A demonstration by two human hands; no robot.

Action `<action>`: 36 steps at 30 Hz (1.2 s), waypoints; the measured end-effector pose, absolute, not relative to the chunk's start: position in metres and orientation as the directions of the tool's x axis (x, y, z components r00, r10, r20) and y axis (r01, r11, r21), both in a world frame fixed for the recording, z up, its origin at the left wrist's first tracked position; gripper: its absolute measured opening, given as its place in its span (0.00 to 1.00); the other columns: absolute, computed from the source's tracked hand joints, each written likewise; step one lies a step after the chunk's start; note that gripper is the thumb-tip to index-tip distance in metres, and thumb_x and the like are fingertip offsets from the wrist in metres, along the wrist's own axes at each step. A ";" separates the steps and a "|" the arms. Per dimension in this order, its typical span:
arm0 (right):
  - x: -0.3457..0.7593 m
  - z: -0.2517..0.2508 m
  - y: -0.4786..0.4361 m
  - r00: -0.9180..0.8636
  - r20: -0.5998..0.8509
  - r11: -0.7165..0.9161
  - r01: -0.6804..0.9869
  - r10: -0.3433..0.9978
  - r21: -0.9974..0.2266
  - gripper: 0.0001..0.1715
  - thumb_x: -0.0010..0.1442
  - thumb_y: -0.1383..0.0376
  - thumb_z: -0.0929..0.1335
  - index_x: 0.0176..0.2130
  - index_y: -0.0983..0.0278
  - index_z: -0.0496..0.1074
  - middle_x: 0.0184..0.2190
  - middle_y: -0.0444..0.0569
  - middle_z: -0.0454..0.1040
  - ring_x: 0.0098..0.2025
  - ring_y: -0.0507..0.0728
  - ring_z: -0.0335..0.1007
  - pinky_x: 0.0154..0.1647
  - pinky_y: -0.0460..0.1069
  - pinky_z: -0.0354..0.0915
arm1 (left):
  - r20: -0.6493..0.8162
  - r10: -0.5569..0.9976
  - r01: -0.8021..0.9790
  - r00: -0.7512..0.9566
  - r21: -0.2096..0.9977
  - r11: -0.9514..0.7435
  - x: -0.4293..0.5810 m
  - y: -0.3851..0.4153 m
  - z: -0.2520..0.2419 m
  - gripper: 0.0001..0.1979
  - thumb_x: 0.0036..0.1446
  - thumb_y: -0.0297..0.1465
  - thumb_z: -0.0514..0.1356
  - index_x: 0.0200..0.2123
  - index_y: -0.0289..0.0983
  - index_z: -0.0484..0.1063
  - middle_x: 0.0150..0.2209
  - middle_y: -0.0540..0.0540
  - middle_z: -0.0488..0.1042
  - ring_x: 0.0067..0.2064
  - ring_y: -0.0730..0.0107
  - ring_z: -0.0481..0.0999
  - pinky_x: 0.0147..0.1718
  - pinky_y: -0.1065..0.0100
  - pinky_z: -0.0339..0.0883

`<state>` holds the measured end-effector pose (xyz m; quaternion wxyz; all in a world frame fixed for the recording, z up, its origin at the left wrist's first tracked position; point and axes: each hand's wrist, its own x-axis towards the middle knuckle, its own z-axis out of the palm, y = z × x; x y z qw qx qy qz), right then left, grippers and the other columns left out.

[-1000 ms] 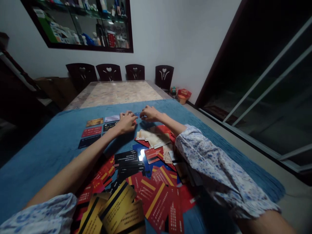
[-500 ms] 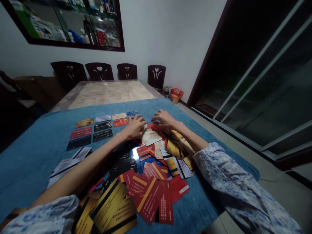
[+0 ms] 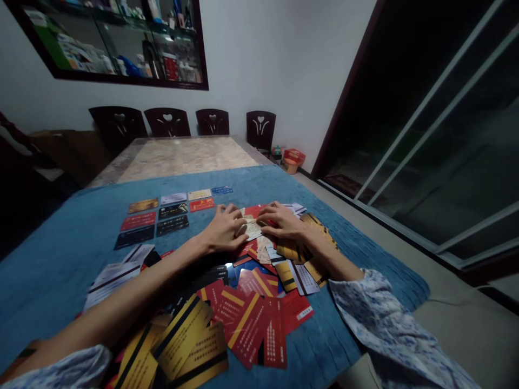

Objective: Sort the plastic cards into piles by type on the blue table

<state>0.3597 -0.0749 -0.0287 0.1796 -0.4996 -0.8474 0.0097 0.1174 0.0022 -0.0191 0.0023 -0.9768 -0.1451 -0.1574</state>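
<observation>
A: I'm watching remotely through the head camera. Where are you seeing the hands?

B: The left hand [image 3: 227, 228] and the right hand [image 3: 281, 219] are coming together over the cream cards [image 3: 253, 229], which are lying between them at the far side of the loose heap [image 3: 229, 310].

A: Are they gripping anything?

B: I'm seeing both sets of fingers bending down onto the cream cards from opposite sides. I can't tell whether either is pinching one; the fingertips are partly hiding. Facing each other like that, I'd judge, they're keeping slick cards from slipping sideways.

A: And nearer to us?

B: Red cards [image 3: 247, 328] are fanning out, with gold cards [image 3: 183, 337] lying to their left. They're overlapping, probably because a loose bunch is spreading that way, and their striped backs are facing up.

A: I'm noticing a neater group beyond the left forearm.

B: Yes, nine cards [image 3: 172, 210] are lying flat there in columns, little or no overlap showing, presumably so each face is staying readable.

A: What's supporting everything?

B: A blue cloth [image 3: 324, 335] is covering the table's near part; I'm guessing its nap is giving the cards some grip.
</observation>
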 end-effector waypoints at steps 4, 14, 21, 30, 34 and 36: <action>0.359 -0.029 -0.078 -0.454 0.277 0.514 0.834 0.847 -0.202 0.22 0.64 0.55 0.70 0.53 0.61 0.79 0.52 0.56 0.78 0.52 0.62 0.65 0.56 0.59 0.63 | 0.291 0.289 0.286 0.912 0.055 -0.957 0.113 -0.003 -0.021 0.12 0.56 0.41 0.61 0.34 0.38 0.76 0.41 0.40 0.76 0.49 0.51 0.67 0.49 0.48 0.55; 0.361 -0.037 -0.078 -0.505 0.355 0.585 0.794 0.786 -0.165 0.17 0.64 0.57 0.71 0.50 0.60 0.81 0.49 0.56 0.80 0.51 0.62 0.68 0.54 0.60 0.66 | 0.361 0.241 0.244 0.901 0.038 -0.969 0.113 -0.004 -0.032 0.09 0.57 0.37 0.59 0.32 0.38 0.76 0.34 0.41 0.74 0.44 0.56 0.69 0.46 0.53 0.58; 0.364 -0.042 -0.077 -0.513 0.420 0.621 0.764 0.749 -0.174 0.17 0.68 0.56 0.66 0.48 0.60 0.81 0.45 0.55 0.82 0.49 0.61 0.70 0.54 0.59 0.67 | 0.422 0.194 0.211 0.886 0.008 -0.977 0.111 -0.003 -0.036 0.13 0.62 0.35 0.55 0.33 0.39 0.78 0.34 0.41 0.77 0.45 0.57 0.72 0.47 0.52 0.60; 0.362 -0.051 -0.070 -0.362 0.500 0.502 0.846 0.787 -0.178 0.18 0.72 0.59 0.62 0.45 0.59 0.80 0.38 0.54 0.81 0.46 0.60 0.69 0.48 0.55 0.68 | 0.499 0.216 0.248 0.839 0.000 -0.969 0.111 0.005 -0.042 0.16 0.68 0.31 0.49 0.39 0.37 0.78 0.35 0.40 0.78 0.42 0.59 0.72 0.46 0.56 0.62; 0.361 -0.054 -0.067 -0.277 0.533 0.451 0.863 0.800 -0.229 0.17 0.71 0.64 0.62 0.48 0.61 0.78 0.38 0.55 0.79 0.45 0.59 0.69 0.46 0.52 0.68 | 0.516 0.299 0.301 0.802 0.083 -0.950 0.112 0.013 -0.048 0.17 0.67 0.27 0.48 0.49 0.36 0.75 0.36 0.40 0.79 0.41 0.60 0.73 0.43 0.59 0.62; 0.360 -0.056 -0.065 -0.248 0.546 0.445 0.856 0.800 -0.263 0.17 0.69 0.67 0.62 0.51 0.62 0.77 0.39 0.55 0.78 0.44 0.59 0.70 0.45 0.52 0.68 | 0.521 0.343 0.327 0.781 0.128 -0.936 0.112 0.016 -0.050 0.18 0.67 0.25 0.48 0.53 0.34 0.74 0.37 0.40 0.79 0.40 0.61 0.73 0.42 0.60 0.63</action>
